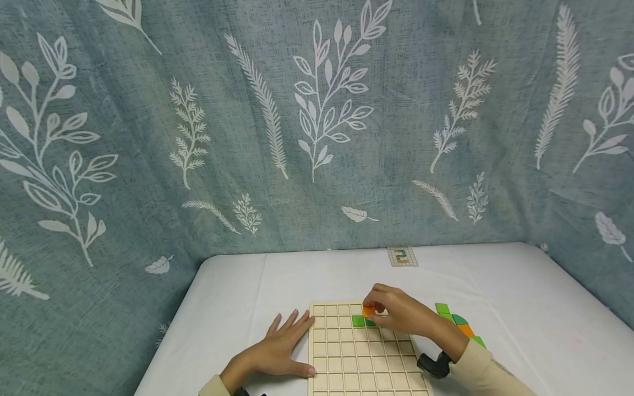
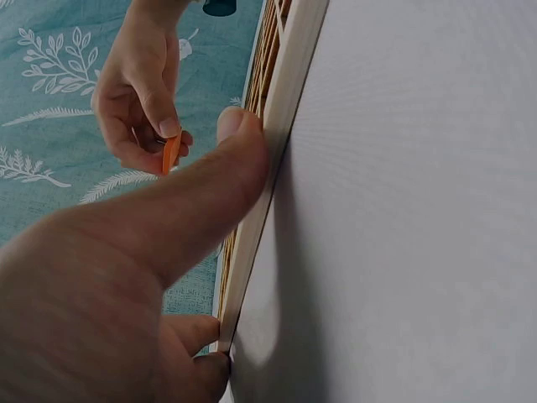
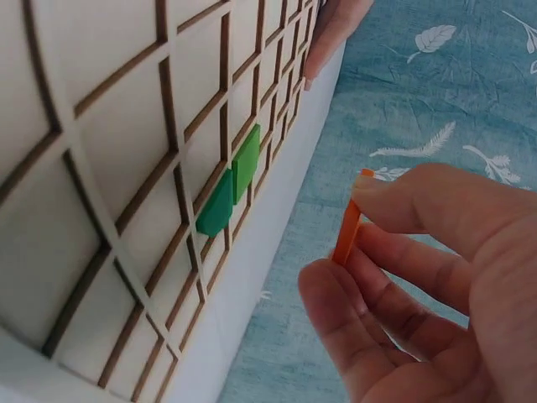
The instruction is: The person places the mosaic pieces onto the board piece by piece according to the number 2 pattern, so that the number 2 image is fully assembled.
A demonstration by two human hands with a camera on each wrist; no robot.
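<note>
My right hand point(image 1: 396, 309) pinches an orange tile point(image 3: 347, 228) between thumb and fingers, held above the far part of a pale wooden grid board point(image 1: 342, 349). In the right wrist view the tile is seen edge-on, apart from the board. Two tiles lie side by side in the grid: a light green square point(image 3: 245, 164) and a dark green one point(image 3: 216, 206) with a curved or cut edge. Spread out at the board's left edge, my left hand point(image 1: 279, 349) touches the rim with its thumb and fingertips, as the left wrist view also shows.
Right of the board, partly behind the right forearm, lie several loose tiles in green, dark green and orange point(image 1: 465, 330). A small patterned card point(image 1: 402, 256) lies at the far edge of the white table point(image 1: 297, 278). A leaf-patterned curtain point(image 1: 277, 137) hangs behind.
</note>
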